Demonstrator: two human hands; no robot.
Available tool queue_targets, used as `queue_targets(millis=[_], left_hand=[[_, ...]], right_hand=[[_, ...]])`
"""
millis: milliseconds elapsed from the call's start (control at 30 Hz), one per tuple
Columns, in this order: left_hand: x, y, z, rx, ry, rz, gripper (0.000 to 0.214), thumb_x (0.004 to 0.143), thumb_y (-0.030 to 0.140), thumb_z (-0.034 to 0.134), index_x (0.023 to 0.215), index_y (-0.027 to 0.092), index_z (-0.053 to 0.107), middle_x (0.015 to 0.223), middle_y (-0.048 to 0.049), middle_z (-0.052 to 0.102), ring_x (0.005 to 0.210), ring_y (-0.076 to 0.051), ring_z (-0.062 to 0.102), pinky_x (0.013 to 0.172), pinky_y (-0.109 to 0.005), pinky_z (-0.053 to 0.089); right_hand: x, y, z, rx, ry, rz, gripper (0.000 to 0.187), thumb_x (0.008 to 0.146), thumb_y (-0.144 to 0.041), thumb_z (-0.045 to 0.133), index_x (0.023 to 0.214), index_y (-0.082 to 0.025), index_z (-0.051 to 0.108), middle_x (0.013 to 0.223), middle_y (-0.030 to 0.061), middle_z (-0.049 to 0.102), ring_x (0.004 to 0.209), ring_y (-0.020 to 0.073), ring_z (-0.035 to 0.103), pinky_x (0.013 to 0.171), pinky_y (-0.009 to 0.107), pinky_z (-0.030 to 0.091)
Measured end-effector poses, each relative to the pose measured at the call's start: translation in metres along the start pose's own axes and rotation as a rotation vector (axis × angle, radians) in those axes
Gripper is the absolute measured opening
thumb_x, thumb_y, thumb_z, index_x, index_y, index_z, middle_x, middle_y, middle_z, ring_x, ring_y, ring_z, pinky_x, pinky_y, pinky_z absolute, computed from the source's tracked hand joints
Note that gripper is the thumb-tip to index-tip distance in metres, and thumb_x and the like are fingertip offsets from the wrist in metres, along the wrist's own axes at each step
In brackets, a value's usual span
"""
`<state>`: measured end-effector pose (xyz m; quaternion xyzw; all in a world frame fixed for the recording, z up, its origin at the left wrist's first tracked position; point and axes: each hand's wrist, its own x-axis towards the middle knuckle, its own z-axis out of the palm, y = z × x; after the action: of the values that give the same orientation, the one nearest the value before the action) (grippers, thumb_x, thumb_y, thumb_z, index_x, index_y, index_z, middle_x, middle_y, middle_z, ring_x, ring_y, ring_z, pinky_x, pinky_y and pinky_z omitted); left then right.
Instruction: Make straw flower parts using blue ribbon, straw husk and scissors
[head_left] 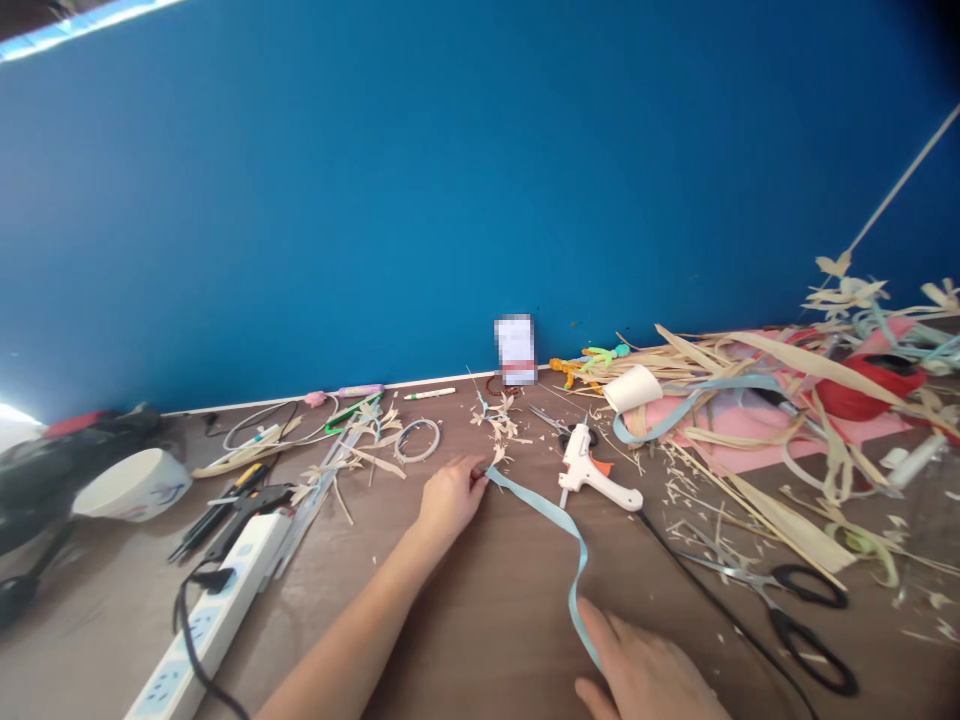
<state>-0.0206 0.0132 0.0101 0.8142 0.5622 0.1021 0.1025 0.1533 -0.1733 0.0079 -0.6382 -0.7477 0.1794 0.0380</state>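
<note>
A long, narrow light-blue strip curves over the table between my hands; whether it is ribbon or dyed husk I cannot tell. My left hand pinches its far end, fingertips close together just above the tabletop. Near the front edge of the view, my right hand has the strip running between thumb and index finger, where its lower end is hidden. A white hot glue gun with an orange trigger lies right of the strip. Black-handled scissors lie partly open to the right of my right hand.
A white power strip with a plugged-in cord lies at left, beside a white bowl. Pale strips and scraps heap at right around a white paper cup. A tape-like ring and a blue wall are behind.
</note>
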Motion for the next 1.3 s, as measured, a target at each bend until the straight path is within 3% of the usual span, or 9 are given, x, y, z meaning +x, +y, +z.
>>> queue_targets(millis=[300, 533, 667, 800, 900, 1000, 1100, 1300], left_hand=[[-0.020, -0.006, -0.002, 0.093, -0.034, -0.017, 0.033, 0.075, 0.031, 0.046, 0.107, 0.023, 0.052, 0.088, -0.0033, 0.060, 0.077, -0.017, 0.056, 0.062, -0.024, 0.039], [-0.033, -0.007, -0.001, 0.140, -0.031, -0.032, 0.033, 0.076, 0.030, 0.041, 0.107, 0.022, 0.050, 0.091, -0.0043, 0.059, 0.079, -0.018, 0.056, 0.058, -0.026, 0.039], [-0.036, -0.010, -0.003, 0.141, -0.041, -0.062, 0.033, 0.077, 0.030, 0.039, 0.107, 0.020, 0.049, 0.093, -0.0062, 0.059, 0.080, -0.019, 0.057, 0.060, -0.027, 0.041], [-0.042, -0.011, -0.003, 0.132, 0.026, -0.036, 0.040, 0.078, 0.035, 0.037, 0.114, 0.019, 0.045, 0.097, -0.0072, 0.056, 0.084, -0.022, 0.056, 0.061, -0.029, 0.043], [-0.051, -0.008, -0.002, 0.115, 0.141, 0.033, 0.039, 0.079, 0.037, 0.038, 0.113, 0.020, 0.046, 0.100, -0.0073, 0.054, 0.087, -0.021, 0.055, 0.063, -0.028, 0.044], [-0.060, -0.002, 0.000, 0.074, 0.220, 0.140, 0.035, 0.079, 0.036, 0.038, 0.109, 0.022, 0.050, 0.095, -0.0062, 0.053, 0.084, -0.019, 0.055, 0.062, -0.026, 0.045], [-0.066, 0.006, 0.004, 0.024, 0.224, 0.236, 0.032, 0.079, 0.035, 0.040, 0.105, 0.022, 0.053, 0.092, -0.0059, 0.054, 0.081, -0.018, 0.055, 0.061, -0.025, 0.046], [-0.073, 0.027, 0.009, -0.070, 0.118, 0.335, 0.028, 0.078, 0.029, 0.043, 0.101, 0.022, 0.056, 0.095, -0.0072, 0.055, 0.085, -0.018, 0.054, 0.070, -0.028, 0.047]], right_hand=[[0.015, -0.003, -0.019, -0.088, 0.075, -0.019, 0.028, 0.074, -0.008, 0.047, 0.099, -0.020, 0.051, 0.080, 0.0052, 0.061, 0.069, 0.0219, 0.059, 0.057, 0.031, 0.040], [0.008, 0.011, -0.037, -0.098, 0.146, 0.137, 0.014, 0.076, -0.028, 0.051, 0.083, -0.018, 0.057, 0.079, 0.0066, 0.060, 0.077, 0.0235, 0.057, 0.065, 0.032, 0.039], [-0.006, 0.038, -0.052, -0.082, 0.206, 0.253, 0.025, 0.080, -0.038, 0.044, 0.076, -0.019, 0.059, 0.075, 0.0061, 0.062, 0.070, 0.0211, 0.058, 0.061, 0.029, 0.039], [-0.019, 0.089, -0.073, 0.003, 0.301, 0.366, 0.027, 0.084, -0.036, 0.037, 0.070, -0.022, 0.056, 0.064, 0.0003, 0.062, 0.058, 0.0154, 0.057, 0.054, 0.024, 0.038], [-0.025, 0.136, -0.082, -0.032, 0.427, 0.527, 0.018, 0.080, -0.029, 0.041, 0.080, -0.022, 0.058, 0.073, 0.0012, 0.065, 0.064, 0.0160, 0.059, 0.057, 0.024, 0.039], [-0.025, 0.172, -0.079, -0.147, 0.400, 0.661, 0.019, 0.077, -0.023, 0.043, 0.086, -0.021, 0.059, 0.088, 0.0053, 0.064, 0.077, 0.0193, 0.059, 0.063, 0.026, 0.040], [-0.021, 0.186, -0.070, -0.171, 0.365, 0.693, 0.023, 0.075, -0.021, 0.044, 0.093, -0.018, 0.059, 0.093, 0.0088, 0.063, 0.082, 0.0211, 0.059, 0.066, 0.027, 0.040], [-0.021, 0.186, -0.065, -0.134, 0.330, 0.693, 0.028, 0.074, -0.021, 0.042, 0.098, -0.016, 0.057, 0.081, 0.0075, 0.064, 0.070, 0.0198, 0.060, 0.059, 0.027, 0.040]])
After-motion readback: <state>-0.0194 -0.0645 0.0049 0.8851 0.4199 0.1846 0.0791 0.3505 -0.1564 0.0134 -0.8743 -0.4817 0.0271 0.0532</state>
